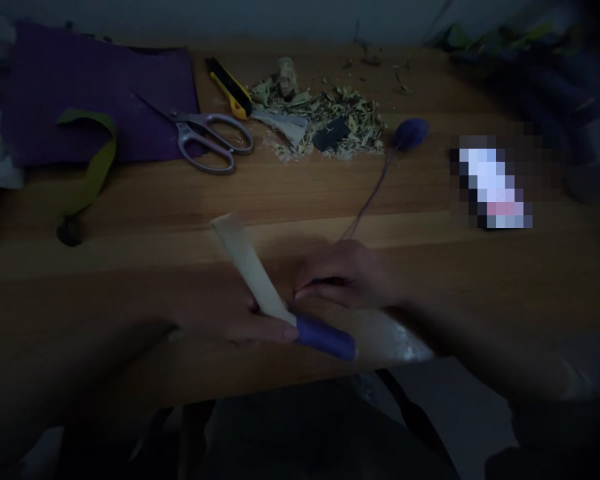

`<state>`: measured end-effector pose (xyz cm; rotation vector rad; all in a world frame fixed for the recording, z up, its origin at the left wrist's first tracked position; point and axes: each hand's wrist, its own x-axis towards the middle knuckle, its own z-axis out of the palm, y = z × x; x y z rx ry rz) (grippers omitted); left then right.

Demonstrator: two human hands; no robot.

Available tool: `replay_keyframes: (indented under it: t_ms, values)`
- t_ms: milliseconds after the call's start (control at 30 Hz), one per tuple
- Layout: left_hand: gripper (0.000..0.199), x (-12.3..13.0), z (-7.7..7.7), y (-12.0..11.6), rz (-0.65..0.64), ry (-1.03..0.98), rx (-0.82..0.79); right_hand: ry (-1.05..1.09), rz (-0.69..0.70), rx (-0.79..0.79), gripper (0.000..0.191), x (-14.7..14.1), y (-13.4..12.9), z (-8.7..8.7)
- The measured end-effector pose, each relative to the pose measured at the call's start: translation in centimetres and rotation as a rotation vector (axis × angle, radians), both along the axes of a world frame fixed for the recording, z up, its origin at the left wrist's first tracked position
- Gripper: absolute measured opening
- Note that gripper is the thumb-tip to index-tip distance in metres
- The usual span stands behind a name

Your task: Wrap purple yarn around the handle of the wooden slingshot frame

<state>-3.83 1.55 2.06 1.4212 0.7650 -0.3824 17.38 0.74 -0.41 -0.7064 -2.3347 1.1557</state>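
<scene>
My left hand (245,320) is closed around a pale, flat, wooden-looking stick (253,270), its thumb lying along the top. The stick's lower end is a smooth purple wrapped handle (325,337), which points right and slightly down. Just above this handle, my right hand (345,273) is closed in a pinch, finger and thumb together. A thin purple thread (373,199) runs from a small purple ball of thread (411,135) down behind the right hand. Its end at the fingertips is too dim to make out clearly.
Grey scissors (207,142) rest partly on a purple sheet (105,100), near a green strip (100,167). A yellow-black box cutter (230,90) lies beside a heap of wood shavings (350,110). To the right is a blurred-out phone-like object (493,187). The wooden table's front edge is close.
</scene>
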Motion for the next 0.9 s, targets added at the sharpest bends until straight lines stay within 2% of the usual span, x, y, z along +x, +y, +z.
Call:
replay_keyframes:
  t_ms: [67, 167, 267, 367, 467, 567, 667, 800, 900]
  values:
    - [0.034, 0.3, 0.4, 0.2, 0.016, 0.051, -0.112, 0.005, -0.027, 0.008, 0.011, 0.0, -0.2, 0.5]
    - [0.030, 0.8, 0.9, 0.6, 0.130, 0.072, -0.241, 0.006, -0.078, 0.007, 0.012, 0.0, -0.6, 1.2]
    - [0.032, 1.0, 0.8, 0.6, 0.218, 0.073, -0.295, -0.024, -0.093, 0.008, 0.011, 0.1, -0.9, 1.5]
    - [0.036, 1.0, 0.3, 0.2, 0.250, 0.035, -0.298, -0.033, -0.100, 0.063, 0.010, 0.2, -1.1, 1.5]
    - [0.035, 1.0, -0.3, -0.2, 0.317, -0.033, -0.281, -0.055, -0.096, 0.199, 0.010, 0.2, -1.2, 1.3]
    - [0.034, 1.1, -0.9, -0.7, 0.437, -0.076, -0.222, -0.103, -0.094, 0.455, 0.014, 0.1, -1.4, 1.2]
    - [0.042, 1.3, -1.3, -1.0, 0.495, -0.065, -0.117, -0.141, -0.107, 0.697, 0.017, 0.0, -1.6, 1.1]
    - [0.051, 1.3, -1.7, -1.1, 0.537, -0.072, -0.065, -0.152, -0.098, 0.836, 0.019, -0.3, -1.6, 1.0]
    - [0.052, 1.1, -1.9, -1.0, 0.555, -0.139, -0.062, -0.158, -0.122, 0.836, 0.020, -0.4, -1.6, 0.8]
